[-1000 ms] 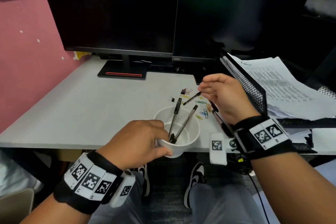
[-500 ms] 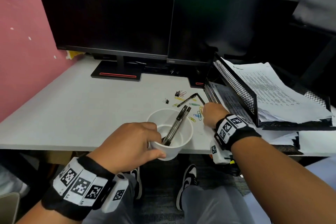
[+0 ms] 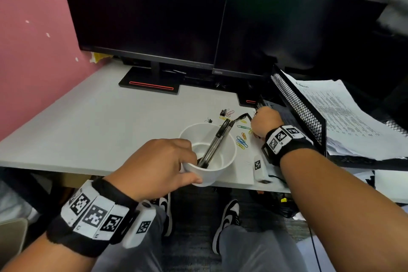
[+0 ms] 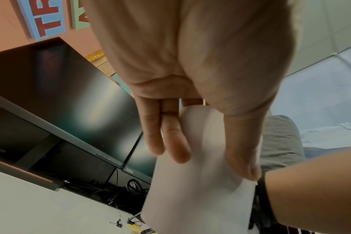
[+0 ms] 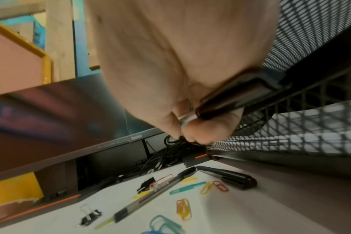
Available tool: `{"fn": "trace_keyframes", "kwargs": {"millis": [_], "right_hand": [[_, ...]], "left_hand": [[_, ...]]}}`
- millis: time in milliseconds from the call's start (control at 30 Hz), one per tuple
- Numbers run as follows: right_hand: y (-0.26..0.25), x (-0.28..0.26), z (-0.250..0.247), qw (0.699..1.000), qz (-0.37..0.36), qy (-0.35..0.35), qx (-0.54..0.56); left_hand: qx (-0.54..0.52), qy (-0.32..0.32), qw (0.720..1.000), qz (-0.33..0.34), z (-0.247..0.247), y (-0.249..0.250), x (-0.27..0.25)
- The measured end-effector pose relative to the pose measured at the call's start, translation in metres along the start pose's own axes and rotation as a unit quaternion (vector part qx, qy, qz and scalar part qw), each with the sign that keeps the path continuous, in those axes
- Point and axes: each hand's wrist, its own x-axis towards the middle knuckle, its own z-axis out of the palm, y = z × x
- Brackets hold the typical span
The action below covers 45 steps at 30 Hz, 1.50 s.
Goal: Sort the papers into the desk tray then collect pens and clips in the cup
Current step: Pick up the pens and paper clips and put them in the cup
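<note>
Left hand grips white cup (two pens inside) at near desk edge. Right hand, fingers curled round a black pen, hovers over paper clips.

Office workstation. Two dark monitors stand side by side at twelve o'clock on a white desk; a black mesh desk tray stacked with printed papers sits at two o'clock; paper clips lie scattered at centre.
</note>
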Motion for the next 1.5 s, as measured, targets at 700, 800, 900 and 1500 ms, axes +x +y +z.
{"fn": "trace_keyframes", "kwargs": {"millis": [700,800,900,1500], "right_hand": [[-0.008,0.037,0.030,0.994,0.059,-0.072,0.060],[-0.003,0.038,0.035,0.995,0.052,-0.077,0.045],[0.001,0.039,0.042,0.995,0.052,-0.058,0.064],[-0.027,-0.052,-0.083,0.681,-0.013,0.004,0.732]], "left_hand": [[-0.003,0.006,1.000,-0.002,-0.006,-0.003,-0.003],[-0.003,0.006,1.000,-0.002,-0.005,0.000,-0.004],[0.002,0.000,1.000,-0.008,-0.005,0.002,-0.004],[0.009,-0.018,1.000,-0.011,0.001,0.010,-0.009]]}}
